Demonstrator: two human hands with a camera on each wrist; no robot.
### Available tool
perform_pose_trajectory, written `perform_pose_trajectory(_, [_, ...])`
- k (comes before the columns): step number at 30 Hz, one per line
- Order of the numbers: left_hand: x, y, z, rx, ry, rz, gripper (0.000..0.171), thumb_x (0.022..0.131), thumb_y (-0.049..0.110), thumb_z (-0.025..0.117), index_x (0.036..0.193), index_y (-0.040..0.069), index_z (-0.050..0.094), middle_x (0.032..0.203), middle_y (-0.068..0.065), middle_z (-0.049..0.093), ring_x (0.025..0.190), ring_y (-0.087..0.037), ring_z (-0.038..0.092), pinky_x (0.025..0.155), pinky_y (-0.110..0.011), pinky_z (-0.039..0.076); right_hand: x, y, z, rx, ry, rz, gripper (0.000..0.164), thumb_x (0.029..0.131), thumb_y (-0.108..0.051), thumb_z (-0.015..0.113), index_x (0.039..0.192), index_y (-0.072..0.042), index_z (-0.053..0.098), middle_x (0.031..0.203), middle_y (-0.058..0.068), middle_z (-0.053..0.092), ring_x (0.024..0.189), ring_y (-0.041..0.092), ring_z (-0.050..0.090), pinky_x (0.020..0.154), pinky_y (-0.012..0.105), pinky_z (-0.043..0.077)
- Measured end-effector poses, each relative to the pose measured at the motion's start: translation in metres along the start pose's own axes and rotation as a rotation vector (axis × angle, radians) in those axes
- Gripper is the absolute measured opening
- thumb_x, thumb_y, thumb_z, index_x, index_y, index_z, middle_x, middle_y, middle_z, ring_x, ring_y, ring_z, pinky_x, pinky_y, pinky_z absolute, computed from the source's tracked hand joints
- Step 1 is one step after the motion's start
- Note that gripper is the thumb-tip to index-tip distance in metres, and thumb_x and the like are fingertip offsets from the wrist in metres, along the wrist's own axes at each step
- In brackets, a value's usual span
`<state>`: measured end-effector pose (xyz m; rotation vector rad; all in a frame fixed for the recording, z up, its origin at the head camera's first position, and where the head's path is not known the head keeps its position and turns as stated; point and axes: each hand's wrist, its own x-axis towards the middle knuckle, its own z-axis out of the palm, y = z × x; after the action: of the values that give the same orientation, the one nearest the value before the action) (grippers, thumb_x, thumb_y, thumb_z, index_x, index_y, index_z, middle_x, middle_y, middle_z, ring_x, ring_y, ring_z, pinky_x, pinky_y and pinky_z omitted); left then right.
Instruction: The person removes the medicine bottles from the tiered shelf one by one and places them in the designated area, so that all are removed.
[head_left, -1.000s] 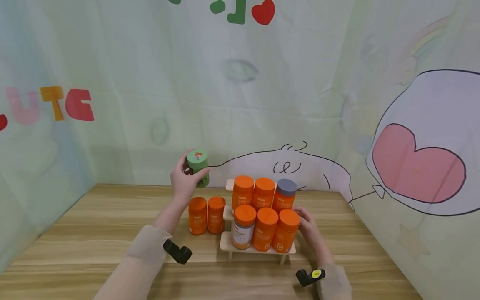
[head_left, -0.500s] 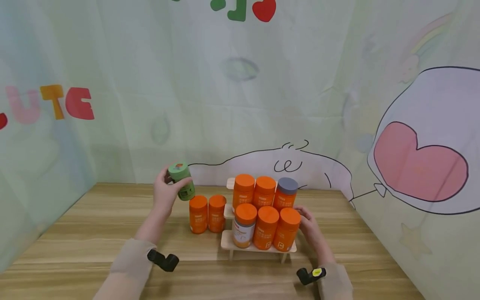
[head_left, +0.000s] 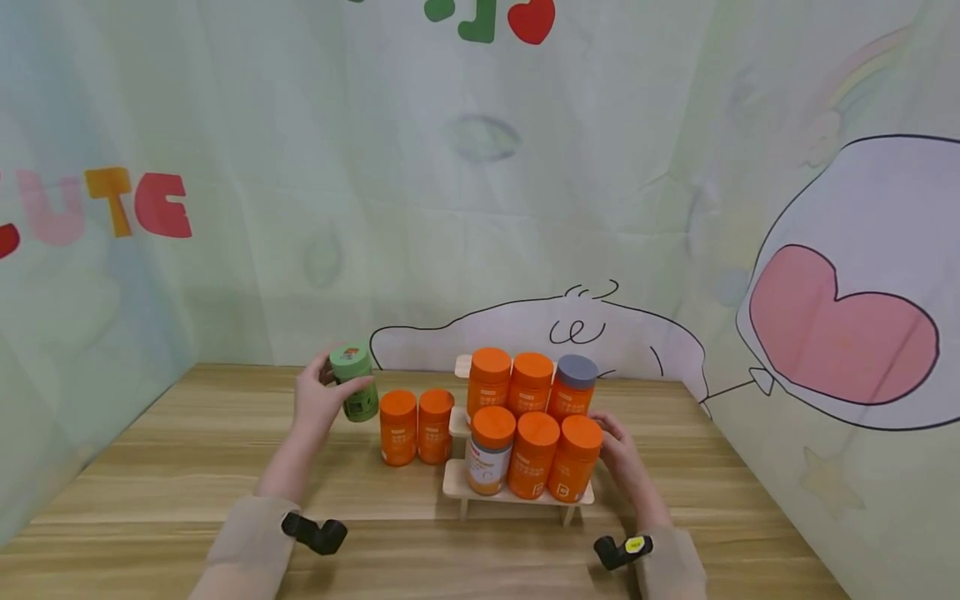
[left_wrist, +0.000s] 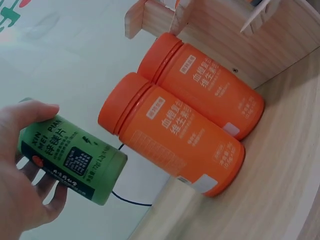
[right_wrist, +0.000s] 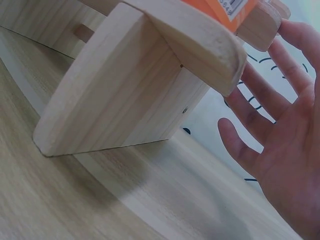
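My left hand [head_left: 318, 396] grips a green bottle [head_left: 361, 403] between thumb and fingers, left of two orange jars [head_left: 398, 429] standing side by side on the table. In the left wrist view, the green bottle [left_wrist: 75, 155] is tilted and its base shows against the backdrop, apart from the nearer orange jar [left_wrist: 175, 140]. My right hand [head_left: 622, 450] is at the right side of a stepped wooden rack [head_left: 517, 500]. In the right wrist view, its fingers are loosely spread beside the rack [right_wrist: 115, 85], fingertips near a shelf end; contact is unclear.
Two rows of jars fill the rack, mostly orange-lidded [head_left: 537, 454]; a grey-lidded jar [head_left: 576, 375] is at the back right and a white-labelled jar [head_left: 489, 467] at the front left. A printed curtain [head_left: 300, 167] hangs behind the wooden table [head_left: 187, 483].
My left hand has carried the green bottle left and down, from above and behind the two loose orange jars to their left. My right hand has stayed beside the rack.
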<state>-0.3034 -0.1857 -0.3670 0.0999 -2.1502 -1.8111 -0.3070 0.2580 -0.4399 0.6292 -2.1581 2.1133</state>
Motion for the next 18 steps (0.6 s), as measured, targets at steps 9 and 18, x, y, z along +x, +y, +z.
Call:
perform_pose_trajectory(9, [-0.002, -0.012, -0.008, 0.096, -0.13, -0.054, 0.076, 0.082, 0.011, 0.076, 0.146, -0.001, 0.037, 0.144, -0.028, 0.044, 0.131, -0.039, 0.043, 0.111, -0.054, 0.035, 0.0, 0.0, 0.0, 0.032, 0.001, -0.029, 0.037, 0.1, -0.009, 0.036, 0.105, -0.036, 0.061, 0.1, -0.017, 0.064, 0.094, 0.002, 0.06, 0.085, 0.022, 0.047])
perform_pose_trajectory(18, [-0.006, -0.023, -0.009, 0.141, -0.26, -0.09, 0.083, 0.079, 0.006, 0.078, 0.146, -0.007, 0.032, 0.145, -0.032, 0.04, 0.133, -0.045, 0.041, 0.111, -0.056, 0.035, -0.001, -0.001, 0.001, 0.035, 0.0, -0.022, 0.038, 0.1, -0.008, 0.036, 0.105, -0.036, 0.061, 0.101, -0.016, 0.063, 0.094, 0.002, 0.06, 0.086, 0.021, 0.047])
